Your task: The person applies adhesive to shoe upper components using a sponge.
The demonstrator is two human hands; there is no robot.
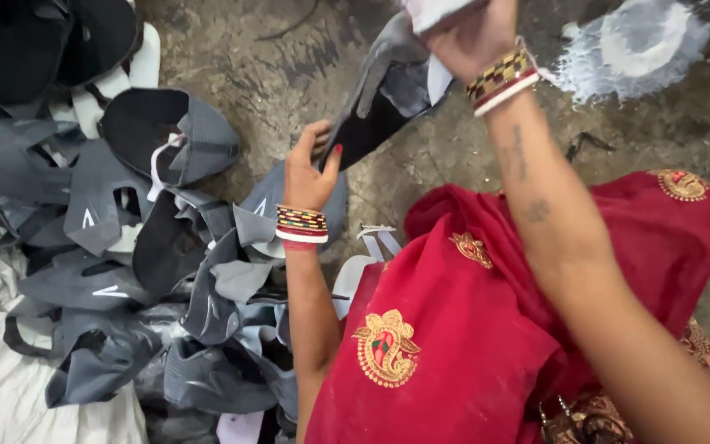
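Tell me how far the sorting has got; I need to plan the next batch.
Done: no finished stack shows. In hand: the left hand and right hand hold one dark grey shoe upper between them. Left: a big pile of grey uppers lies on the floor.

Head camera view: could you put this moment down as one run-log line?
left hand: grips grey shoe upper | right hand: holds its top | pile of uppers: on floor, left

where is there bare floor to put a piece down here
Bare grey concrete floor lies open between the pile of grey and black shoe uppers on the left and the white powder patch at top right. A smaller strip sits by the red embroidered cloth. The left side is crowded.
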